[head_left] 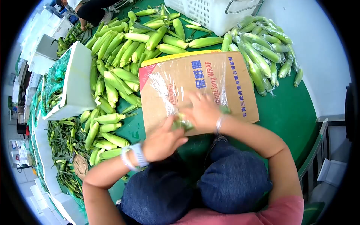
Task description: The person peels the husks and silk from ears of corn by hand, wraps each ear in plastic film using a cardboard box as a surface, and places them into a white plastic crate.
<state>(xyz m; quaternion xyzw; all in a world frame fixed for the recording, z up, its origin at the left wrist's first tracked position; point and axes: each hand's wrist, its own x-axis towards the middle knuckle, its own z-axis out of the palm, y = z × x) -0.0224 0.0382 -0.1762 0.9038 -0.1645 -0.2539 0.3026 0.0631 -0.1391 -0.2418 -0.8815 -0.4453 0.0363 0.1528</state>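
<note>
On a cardboard carton (240, 90) printed with blue and red lettering lies a green ear of corn (183, 123), partly hidden under my hands and blurred. My left hand (163, 140) has its fingers closed at the near left end of the ear. My right hand (204, 112) lies across the ear's middle, its fingers smeared by motion. Clear plastic film (161, 88) is stretched over the carton top, glossy and wrinkled.
Husked green corn (120, 80) is heaped to the left and behind the carton. Film-wrapped ears (266, 52) are piled at the back right. A white basket (202, 15) stands behind, a foam box (73, 80) at left. Another person's hand (83, 23) shows at top left.
</note>
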